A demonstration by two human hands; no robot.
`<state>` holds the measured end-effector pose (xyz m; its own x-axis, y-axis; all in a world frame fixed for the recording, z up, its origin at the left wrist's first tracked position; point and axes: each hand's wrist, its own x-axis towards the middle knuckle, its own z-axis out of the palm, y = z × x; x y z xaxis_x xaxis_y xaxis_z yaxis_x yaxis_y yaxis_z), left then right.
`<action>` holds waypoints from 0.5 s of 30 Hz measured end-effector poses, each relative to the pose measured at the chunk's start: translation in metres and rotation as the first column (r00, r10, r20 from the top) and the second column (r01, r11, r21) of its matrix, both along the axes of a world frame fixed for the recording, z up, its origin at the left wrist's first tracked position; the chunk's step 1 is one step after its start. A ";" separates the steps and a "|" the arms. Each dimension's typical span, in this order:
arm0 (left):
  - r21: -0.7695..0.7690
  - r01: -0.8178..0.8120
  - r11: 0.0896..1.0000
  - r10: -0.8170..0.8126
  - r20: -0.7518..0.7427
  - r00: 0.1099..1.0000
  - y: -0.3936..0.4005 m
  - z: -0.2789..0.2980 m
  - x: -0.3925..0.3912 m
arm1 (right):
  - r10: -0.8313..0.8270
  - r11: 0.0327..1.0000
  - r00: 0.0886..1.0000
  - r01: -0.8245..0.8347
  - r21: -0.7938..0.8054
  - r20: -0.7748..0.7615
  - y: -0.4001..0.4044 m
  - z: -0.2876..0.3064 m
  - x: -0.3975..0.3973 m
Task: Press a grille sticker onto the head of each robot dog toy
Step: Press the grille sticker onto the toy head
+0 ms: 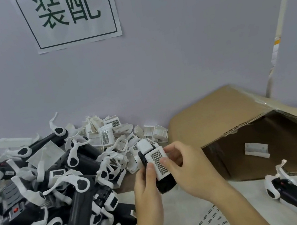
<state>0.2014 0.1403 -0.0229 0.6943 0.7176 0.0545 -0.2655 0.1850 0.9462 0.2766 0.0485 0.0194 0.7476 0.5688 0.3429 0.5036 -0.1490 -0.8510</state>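
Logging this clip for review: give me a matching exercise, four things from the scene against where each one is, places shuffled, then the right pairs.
Things:
1. robot dog toy with the grille sticker
2. pile of toy dogs
3. cardboard box
4. printed sign

Places:
A. heaped at the left of the table
B. taped to the wall, top of frame
C. lying open on its side at the right
D. held between the left hand and the right hand

Pairs: 1-D, 2-A, 3-C, 4-B
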 end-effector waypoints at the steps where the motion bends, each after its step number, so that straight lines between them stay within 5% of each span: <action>1: -0.013 0.012 1.000 -0.012 0.011 1.000 -0.001 0.001 0.000 | 0.002 1.000 1.000 -0.002 -0.006 -0.007 0.000 0.001 0.000; 7: 0.057 -0.008 0.998 0.009 -0.016 1.000 -0.001 0.003 0.000 | -0.026 0.989 0.999 0.031 -0.143 0.042 0.000 -0.001 -0.006; 15: 0.021 -0.018 1.000 0.017 0.057 0.998 0.002 0.004 -0.001 | 0.052 0.986 0.995 -0.065 -0.156 -0.086 -0.001 0.003 -0.005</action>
<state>0.2000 0.1419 -0.0190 0.6772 0.7277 0.1091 -0.3217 0.1595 0.9333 0.2714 0.0472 0.0227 0.7334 0.6544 0.1841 0.4455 -0.2581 -0.8573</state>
